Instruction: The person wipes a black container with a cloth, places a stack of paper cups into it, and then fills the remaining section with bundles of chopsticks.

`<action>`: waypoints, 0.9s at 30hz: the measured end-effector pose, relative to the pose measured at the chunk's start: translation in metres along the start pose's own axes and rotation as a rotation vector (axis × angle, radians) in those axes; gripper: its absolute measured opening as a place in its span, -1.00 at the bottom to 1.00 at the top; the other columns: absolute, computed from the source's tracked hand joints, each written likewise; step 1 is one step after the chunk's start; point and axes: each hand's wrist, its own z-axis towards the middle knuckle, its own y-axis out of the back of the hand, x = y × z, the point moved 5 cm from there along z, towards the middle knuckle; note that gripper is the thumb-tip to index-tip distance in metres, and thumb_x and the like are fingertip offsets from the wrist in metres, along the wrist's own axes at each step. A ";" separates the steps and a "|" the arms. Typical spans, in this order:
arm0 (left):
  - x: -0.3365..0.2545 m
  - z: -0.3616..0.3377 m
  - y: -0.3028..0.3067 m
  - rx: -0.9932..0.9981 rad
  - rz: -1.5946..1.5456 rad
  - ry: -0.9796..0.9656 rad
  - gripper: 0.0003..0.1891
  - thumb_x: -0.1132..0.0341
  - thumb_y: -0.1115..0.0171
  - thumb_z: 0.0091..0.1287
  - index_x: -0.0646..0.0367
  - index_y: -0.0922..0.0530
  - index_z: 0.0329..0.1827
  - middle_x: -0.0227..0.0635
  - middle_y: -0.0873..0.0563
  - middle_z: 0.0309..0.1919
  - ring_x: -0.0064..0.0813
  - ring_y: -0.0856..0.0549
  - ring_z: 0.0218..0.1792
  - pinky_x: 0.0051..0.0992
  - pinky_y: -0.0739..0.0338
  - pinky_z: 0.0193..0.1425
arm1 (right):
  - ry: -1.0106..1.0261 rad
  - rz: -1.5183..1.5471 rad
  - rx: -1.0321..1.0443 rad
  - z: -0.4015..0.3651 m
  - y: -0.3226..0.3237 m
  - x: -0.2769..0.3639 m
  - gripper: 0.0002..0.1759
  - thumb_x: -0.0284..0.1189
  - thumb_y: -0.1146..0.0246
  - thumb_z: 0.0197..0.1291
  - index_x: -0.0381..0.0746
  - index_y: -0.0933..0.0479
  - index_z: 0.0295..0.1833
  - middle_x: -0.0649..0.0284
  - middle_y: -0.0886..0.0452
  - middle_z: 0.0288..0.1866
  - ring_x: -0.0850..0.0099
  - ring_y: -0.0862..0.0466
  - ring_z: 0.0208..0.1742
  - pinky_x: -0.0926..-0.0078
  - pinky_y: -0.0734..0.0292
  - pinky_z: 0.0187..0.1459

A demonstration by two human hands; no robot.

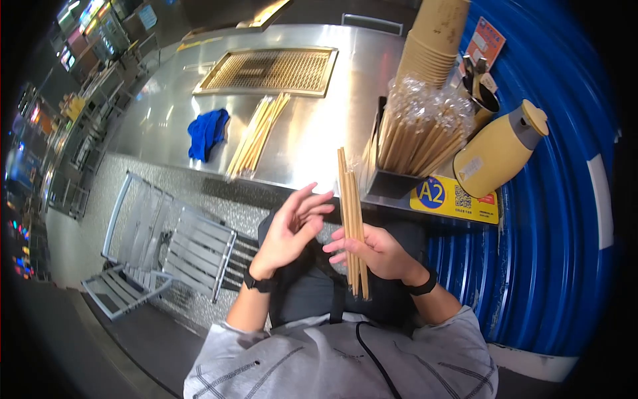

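Observation:
Several wooden chopsticks (353,229) stand nearly upright in my right hand (377,254), whose thumb and fingers close round their lower half. Just to the left, my left hand (292,229) is raised with its fingers apart and nothing in it. Both hands are in front of the table's near edge. A loose pile of chopsticks (258,135) lies on the metal table (159,123), beside a crumpled blue cloth (207,135). A black holder (393,184) at the table's right carries many chopsticks (415,143) with clear plastic wrap (432,103) over their tops.
A grill mesh (269,71) sits at the table's far side. Stacked paper cups (435,43), a yellow jug (498,149) and a yellow A2 sign (455,199) are at the right, by a blue corrugated wall (565,266). Metal chairs (193,249) stand at the left.

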 end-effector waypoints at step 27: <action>0.023 -0.022 -0.036 0.100 -0.047 0.335 -0.29 0.65 -0.29 0.32 0.19 -0.15 0.49 -0.15 -0.77 -0.03 -0.75 -0.71 -0.26 -0.73 -0.57 -0.22 | -0.429 0.121 0.024 -0.063 -0.028 -0.083 -0.65 -0.39 -0.21 0.45 -0.41 -0.56 0.18 0.12 -0.74 -0.03 0.47 -0.72 -0.04 0.59 -0.62 -0.07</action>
